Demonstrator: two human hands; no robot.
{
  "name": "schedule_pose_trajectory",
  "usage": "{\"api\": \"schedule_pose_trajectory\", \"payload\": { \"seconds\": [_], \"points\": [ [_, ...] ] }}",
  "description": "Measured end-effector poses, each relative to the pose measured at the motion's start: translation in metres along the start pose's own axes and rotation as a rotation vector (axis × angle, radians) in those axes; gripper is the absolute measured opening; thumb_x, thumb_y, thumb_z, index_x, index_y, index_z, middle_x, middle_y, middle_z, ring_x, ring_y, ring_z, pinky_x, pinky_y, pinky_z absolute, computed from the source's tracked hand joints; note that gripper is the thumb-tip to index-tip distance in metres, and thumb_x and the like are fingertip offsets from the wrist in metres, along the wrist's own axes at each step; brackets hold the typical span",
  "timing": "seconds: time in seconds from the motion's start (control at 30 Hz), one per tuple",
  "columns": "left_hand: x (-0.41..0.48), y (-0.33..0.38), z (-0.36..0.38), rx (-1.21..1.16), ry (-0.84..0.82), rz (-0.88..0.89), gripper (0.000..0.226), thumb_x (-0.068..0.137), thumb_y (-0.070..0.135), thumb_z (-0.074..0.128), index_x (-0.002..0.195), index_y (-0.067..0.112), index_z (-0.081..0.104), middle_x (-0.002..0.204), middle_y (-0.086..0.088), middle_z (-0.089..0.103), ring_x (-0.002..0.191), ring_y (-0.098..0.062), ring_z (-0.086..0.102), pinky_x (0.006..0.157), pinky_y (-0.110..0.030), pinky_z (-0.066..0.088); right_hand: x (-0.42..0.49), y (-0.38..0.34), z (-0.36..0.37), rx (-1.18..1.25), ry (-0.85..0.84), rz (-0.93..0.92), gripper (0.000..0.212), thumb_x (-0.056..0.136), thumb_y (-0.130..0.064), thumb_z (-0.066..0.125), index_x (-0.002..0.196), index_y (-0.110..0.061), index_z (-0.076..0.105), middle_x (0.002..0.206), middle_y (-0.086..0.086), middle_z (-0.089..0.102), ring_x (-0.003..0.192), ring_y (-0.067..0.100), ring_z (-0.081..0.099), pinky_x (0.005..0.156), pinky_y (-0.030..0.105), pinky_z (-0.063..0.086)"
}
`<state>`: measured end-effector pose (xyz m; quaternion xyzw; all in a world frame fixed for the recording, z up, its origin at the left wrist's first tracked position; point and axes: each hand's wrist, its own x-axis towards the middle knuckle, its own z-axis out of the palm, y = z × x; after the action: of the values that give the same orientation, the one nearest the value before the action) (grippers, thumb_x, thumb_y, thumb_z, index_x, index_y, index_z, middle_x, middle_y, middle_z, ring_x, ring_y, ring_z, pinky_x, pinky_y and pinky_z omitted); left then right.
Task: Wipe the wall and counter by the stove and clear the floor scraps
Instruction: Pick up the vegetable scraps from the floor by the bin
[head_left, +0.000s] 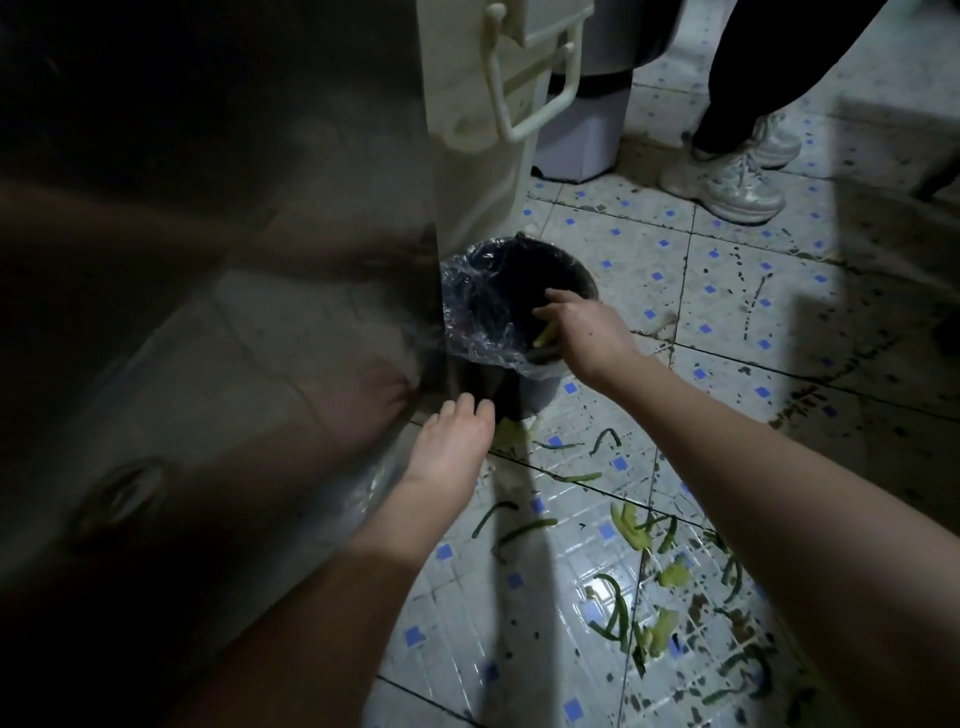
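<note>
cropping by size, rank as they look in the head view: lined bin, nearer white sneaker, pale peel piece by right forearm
1. lined bin
2. nearer white sneaker
3. pale peel piece
Sneaker is farther off: apparent size only.

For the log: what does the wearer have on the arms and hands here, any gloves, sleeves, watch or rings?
Nothing worn shows. The left arm and right arm are bare to the frame edge, no sleeve in view. The left hand and right hand are ungloved; no watch, bracelet or ring is visible, though the light is dim.

Tiled floor (649, 249) — green scraps (626, 522), a lined bin (537, 389).
</note>
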<state>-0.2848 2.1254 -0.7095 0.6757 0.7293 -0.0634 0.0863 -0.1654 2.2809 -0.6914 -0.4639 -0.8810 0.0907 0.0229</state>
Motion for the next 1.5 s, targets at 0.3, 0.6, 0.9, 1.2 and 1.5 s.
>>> {"api": "schedule_pose_trajectory", "payload": {
  "seconds": [0.3,0.6,0.9,1.2,1.5],
  "points": [
    [-0.007,0.001,0.035,0.056,-0.007,0.036,0.057,0.073,-0.012,0.058,0.122,0.010,0.041,0.120,-0.011,0.048,0.110,-0.028,0.049,0.088,-0.034,0.044,-0.044,0.016,0.005,-0.033,0.135,-0.035,0.050,0.086,0.002,0.051,0.132,-0.019,0.053,0.144,0.004,0.047,0.122,0.031,0.050,0.100,0.039,0.040],
    [0.001,0.009,0.080,0.153,-0.074,0.088,0.064,0.067,-0.006,0.066,0.123,0.010,0.039,0.122,-0.011,0.048,0.114,-0.029,0.049,0.094,-0.036,0.043,-0.099,0.034,0.058,0.002,0.111,-0.011,0.048,0.083,0.002,0.055,0.127,-0.018,0.056,0.130,0.005,0.058,0.112,0.032,0.055,0.095,0.042,0.044],
    [0.045,0.020,0.111,0.209,-0.039,0.150,0.056,0.077,-0.001,0.059,0.128,0.009,0.038,0.121,-0.012,0.048,0.111,-0.030,0.050,0.088,-0.036,0.044,-0.128,0.050,0.125,0.015,-0.059,0.120,0.047,0.084,0.001,0.052,0.128,-0.018,0.054,0.128,0.004,0.058,0.113,0.028,0.053,0.097,0.042,0.043],
    [0.100,0.039,0.144,0.229,-0.021,0.173,0.042,0.084,-0.002,0.052,0.124,0.008,0.040,0.118,-0.012,0.051,0.108,-0.030,0.050,0.084,-0.038,0.042,-0.154,0.064,0.152,0.108,-0.138,0.240,0.042,0.082,0.000,0.052,0.121,-0.015,0.056,0.122,0.006,0.058,0.107,0.029,0.053,0.091,0.037,0.041],
    [0.115,0.046,0.162,0.231,-0.034,0.121,0.033,0.088,-0.007,0.042,0.119,0.004,0.045,0.120,-0.015,0.050,0.110,-0.030,0.050,0.089,-0.038,0.043,-0.179,0.079,0.148,0.136,-0.188,0.287,0.027,0.086,-0.010,0.053,0.112,-0.015,0.059,0.117,0.004,0.059,0.105,0.028,0.053,0.088,0.034,0.041]
  ]
}}
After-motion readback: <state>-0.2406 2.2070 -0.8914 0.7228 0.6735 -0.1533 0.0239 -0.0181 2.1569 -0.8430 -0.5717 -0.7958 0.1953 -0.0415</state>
